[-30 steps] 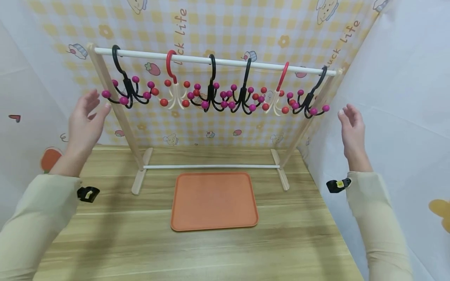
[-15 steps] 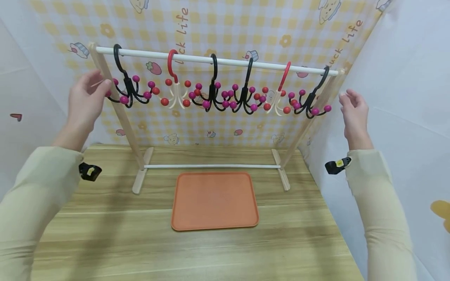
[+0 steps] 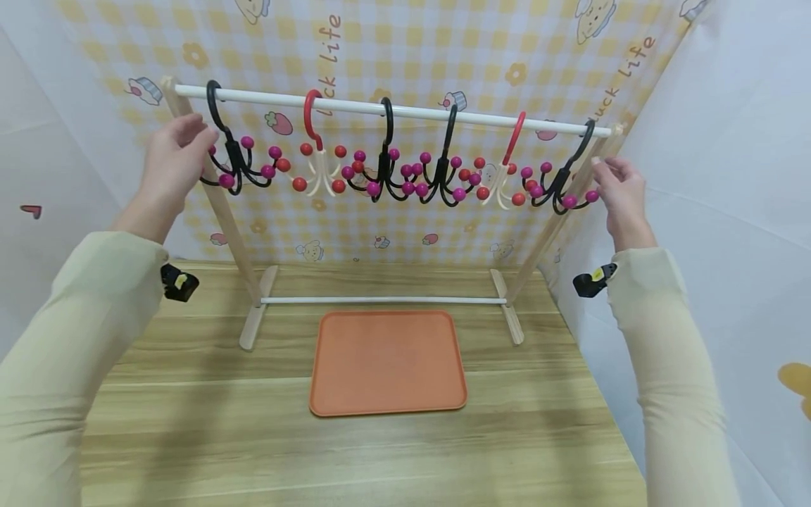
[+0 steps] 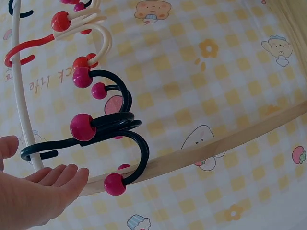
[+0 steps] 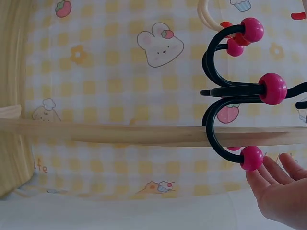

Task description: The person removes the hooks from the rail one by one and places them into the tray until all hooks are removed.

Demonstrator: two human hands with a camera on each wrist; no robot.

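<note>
Several claw-shaped hook hangers hang from the white rod (image 3: pixel 279 101) of a wooden rack. My left hand (image 3: pixel 174 158) is beside the leftmost hanger, a black one (image 3: pixel 233 156) with magenta balls; its fingers are extended near the hook and hold nothing. At the other end, my right hand (image 3: pixel 622 197) has its fingertips right at a magenta ball of the rightmost black hanger (image 3: pixel 560 184); the right wrist view shows them loosely bent beside that ball (image 5: pixel 252 158). Between these hang a red-and-cream hanger (image 3: pixel 319 165), two black hangers and another red-and-cream hanger (image 3: pixel 500 179).
An orange tray (image 3: pixel 388 362) lies on the wooden table (image 3: pixel 253 436) in front of the rack's lower rod (image 3: pixel 380 301). Slanted wooden legs (image 3: pixel 224 222) support both ends of the rack. A yellow checked cloth (image 3: pixel 355 42) hangs behind it.
Both hands have risen and moved in toward the rack's ends, the left rightward to the leftmost hanger and the right leftward to the rightmost one. The hangers stay on the rod.
</note>
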